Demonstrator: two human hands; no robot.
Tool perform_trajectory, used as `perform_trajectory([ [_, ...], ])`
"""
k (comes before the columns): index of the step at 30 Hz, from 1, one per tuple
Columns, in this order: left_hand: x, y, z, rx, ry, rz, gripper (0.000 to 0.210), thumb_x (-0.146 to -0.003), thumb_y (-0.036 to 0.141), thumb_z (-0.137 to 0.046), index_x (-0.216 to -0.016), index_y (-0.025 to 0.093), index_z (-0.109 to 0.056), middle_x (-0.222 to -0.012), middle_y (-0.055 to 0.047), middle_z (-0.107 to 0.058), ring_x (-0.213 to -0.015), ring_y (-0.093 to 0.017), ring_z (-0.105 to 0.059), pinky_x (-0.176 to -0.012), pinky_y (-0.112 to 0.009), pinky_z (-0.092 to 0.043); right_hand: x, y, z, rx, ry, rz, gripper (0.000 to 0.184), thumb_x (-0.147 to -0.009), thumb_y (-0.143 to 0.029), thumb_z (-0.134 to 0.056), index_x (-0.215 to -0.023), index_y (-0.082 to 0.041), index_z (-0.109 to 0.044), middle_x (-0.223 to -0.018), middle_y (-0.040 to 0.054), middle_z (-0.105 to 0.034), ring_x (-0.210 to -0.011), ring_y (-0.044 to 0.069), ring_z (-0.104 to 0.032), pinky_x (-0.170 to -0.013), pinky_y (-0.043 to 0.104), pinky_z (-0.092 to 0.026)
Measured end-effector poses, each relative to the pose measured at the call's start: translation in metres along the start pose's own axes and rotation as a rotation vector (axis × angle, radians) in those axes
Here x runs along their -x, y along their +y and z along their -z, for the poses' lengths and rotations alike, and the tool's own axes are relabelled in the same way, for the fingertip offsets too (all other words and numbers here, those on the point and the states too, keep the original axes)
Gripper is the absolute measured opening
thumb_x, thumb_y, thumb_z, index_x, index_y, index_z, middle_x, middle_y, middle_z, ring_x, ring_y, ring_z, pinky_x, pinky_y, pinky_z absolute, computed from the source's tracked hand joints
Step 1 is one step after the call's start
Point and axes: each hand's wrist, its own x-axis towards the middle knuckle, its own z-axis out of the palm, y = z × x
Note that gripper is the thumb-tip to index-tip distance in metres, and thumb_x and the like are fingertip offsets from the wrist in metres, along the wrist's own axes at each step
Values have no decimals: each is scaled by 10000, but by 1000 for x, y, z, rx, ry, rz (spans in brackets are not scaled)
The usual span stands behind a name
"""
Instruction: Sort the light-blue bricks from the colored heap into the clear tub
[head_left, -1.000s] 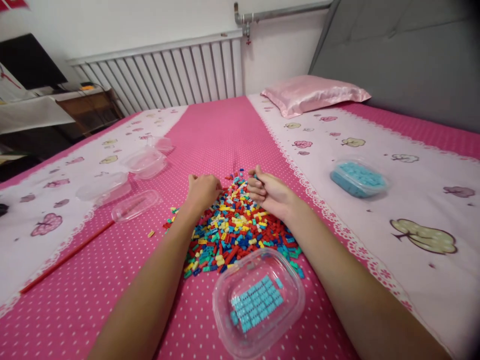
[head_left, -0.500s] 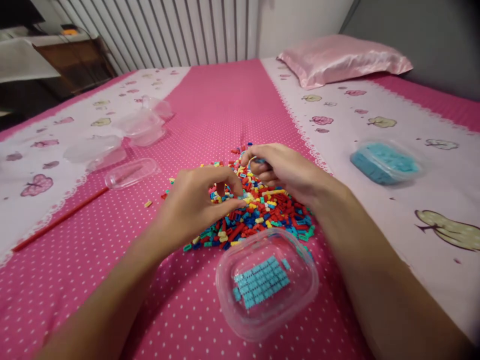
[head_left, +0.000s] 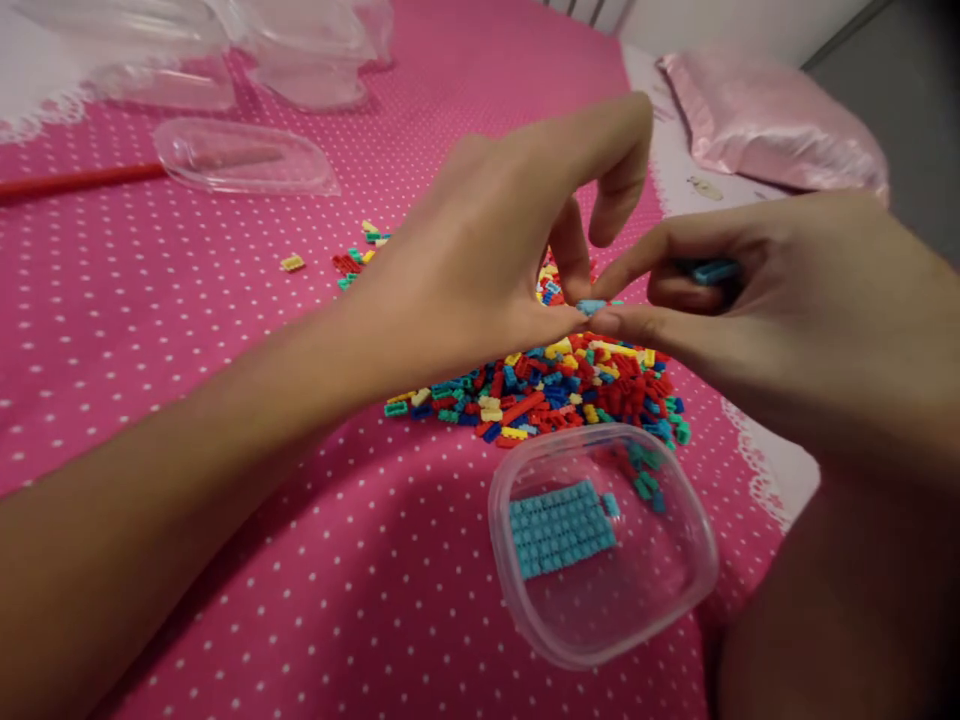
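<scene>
clear tub (head_left: 679, 530) beside brick pile (head_left: 570, 385)

Both forearms are bare, no sleeves, rings or watch.

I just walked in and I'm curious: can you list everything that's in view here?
pile of small building bricks: one heap, red, blue, yellow and teal, on the bedspread beyond the tub
clear plastic tub: one, near side, holding joined light blue bricks
stray bricks: a few, left of the heap
clear lid: one, far left
empty clear tubs: several, far left, count unclear
red stick: one, far left
pink pillow: one, far right
pink dotted bedspread: one, under everything
left hand: fingers pinching a light blue brick
right hand: fingers meeting that brick, another blue piece tucked inside
</scene>
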Motion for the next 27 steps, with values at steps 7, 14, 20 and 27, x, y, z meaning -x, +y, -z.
perform_trajectory([
  [7,-6,-11,11,124,-115,137,294,-698,290,-825,-947,211,-688,-821,114,-683,-938,-170,-765,-755,-196,-529,17,-16,0,125,53,103,70,-818,-234,-782,-790,-298,-776,-471,-55,-538,-410,61,-446,-361,206,-263],
  [14,-8,-42,20,176,-200,219,551,-952,427,-316,-868,25,-683,-829,44,-680,-922,-183,-752,-725,-286,-500,67,-38,-27,215,-123,274,212,-967,-334,-556,-792,-290,-668,-594,-10,-633,-376,107,-482,-315,298,-233],
  [20,-8,-42,4,-49,-354,-291,379,-754,492,-712,-999,206,-750,-808,94,-693,-837,-103,-716,-725,-165,-501,69,-35,-35,529,-292,312,130,-959,-331,-549,-857,-312,-627,-723,-52,-681,-446,128,-563,-349,289,-287],
  [27,-7,-43,6,-38,-418,-348,285,-813,474,-726,-965,235,-763,-817,75,-694,-777,-93,-675,-687,-182,-475,72,-36,-43,595,-332,284,124,-897,-216,-544,-836,-318,-576,-714,-72,-647,-490,158,-601,-381,313,-288],
])
